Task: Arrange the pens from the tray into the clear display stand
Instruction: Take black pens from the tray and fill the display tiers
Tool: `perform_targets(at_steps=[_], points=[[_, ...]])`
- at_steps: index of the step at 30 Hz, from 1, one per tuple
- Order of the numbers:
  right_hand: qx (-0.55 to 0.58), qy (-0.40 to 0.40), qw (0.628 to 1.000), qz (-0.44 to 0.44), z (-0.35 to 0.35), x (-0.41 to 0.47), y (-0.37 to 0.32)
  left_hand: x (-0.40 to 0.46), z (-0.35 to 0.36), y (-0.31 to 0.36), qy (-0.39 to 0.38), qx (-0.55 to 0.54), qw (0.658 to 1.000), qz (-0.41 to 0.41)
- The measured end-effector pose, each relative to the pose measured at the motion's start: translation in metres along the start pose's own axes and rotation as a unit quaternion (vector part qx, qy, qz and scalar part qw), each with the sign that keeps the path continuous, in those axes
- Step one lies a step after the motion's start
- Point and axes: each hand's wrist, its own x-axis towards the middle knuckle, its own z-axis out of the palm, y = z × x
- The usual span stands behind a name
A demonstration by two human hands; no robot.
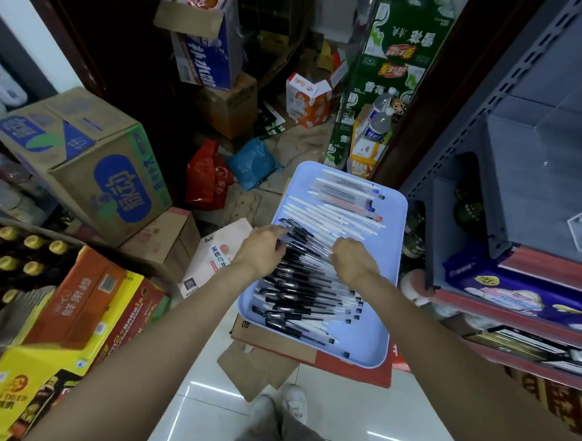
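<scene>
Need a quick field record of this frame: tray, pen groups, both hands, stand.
tray: light blue tray, resting on cardboard boxes
black pens: black-capped pens heaped in near half of tray
white pens: white pens lying in far half, beside a few clear pens
left hand: left hand fingers on the black-capped pens
right hand: right hand curled over the same pile
display stand: clear display stand on shelf at right, no pens visible in it
</scene>
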Motion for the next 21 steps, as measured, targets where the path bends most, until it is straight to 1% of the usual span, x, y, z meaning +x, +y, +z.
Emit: perform_targets(at_steps=[3, 5, 7, 9, 10, 13, 15, 17, 19, 21], points=[[0.140, -0.006, 0.990, 0.018, -0.017, -0.013, 0.011, -0.001, -0.012, 0.015, 0.039, -0.133, 0.989, -0.057], [0.255, -0.008, 0.967, 0.002, -0.033, -0.026, 0.018, 0.000, -0.019, 0.031, 0.046, -0.259, 0.960, -0.096], [0.347, -0.009, 0.938, -0.013, -0.049, -0.039, 0.023, 0.002, -0.028, 0.053, 0.007, -0.360, 0.927, -0.104], [0.399, -0.012, 0.916, -0.025, -0.063, -0.048, 0.029, 0.005, -0.034, 0.079, -0.034, -0.395, 0.914, -0.084], [0.411, -0.014, 0.911, -0.031, -0.069, -0.052, 0.033, 0.007, -0.036, 0.094, -0.037, -0.410, 0.909, -0.066], [0.442, -0.004, 0.896, -0.043, -0.091, -0.064, 0.048, 0.010, -0.040, 0.138, 0.002, -0.439, 0.898, -0.015], [0.460, 0.031, 0.886, -0.046, -0.107, -0.072, 0.065, 0.011, -0.041, 0.170, 0.015, -0.444, 0.896, 0.015], [0.459, 0.075, 0.884, -0.058, -0.125, -0.083, 0.087, 0.016, -0.040, 0.200, 0.032, -0.420, 0.906, 0.044], [0.453, 0.123, 0.880, -0.074, -0.147, -0.093, 0.115, 0.020, -0.038, 0.233, 0.052, -0.371, 0.923, 0.086], [0.458, 0.182, 0.866, -0.085, -0.172, -0.103, 0.150, 0.023, -0.032, 0.269, 0.062, -0.307, 0.940, 0.135]])
